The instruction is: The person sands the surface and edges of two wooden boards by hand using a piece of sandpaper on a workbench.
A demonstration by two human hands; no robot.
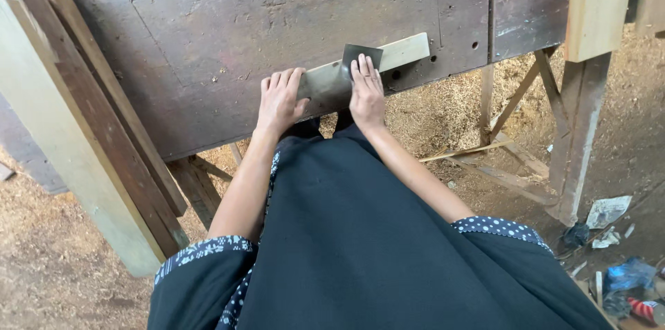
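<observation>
Sawdust surrounds our dark worktop (208, 39); our left hand (279, 100) presses flat on the wooden strip (395, 54), right hand (367, 91) flattening a dark sheet (361, 54).

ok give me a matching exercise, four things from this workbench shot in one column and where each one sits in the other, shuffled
Things
1. left hand
2. right hand
3. pale narrow wooden strip
4. tall pale wooden planks

Places
A. lying across the dark scuffed wooden workbench
B. leaning at the bench's left edge
C. flat on the thin dark rectangular sheet atop the strip
D. pressing the strip's near end

Pairs: 1-D, 2-C, 3-A, 4-B
</observation>
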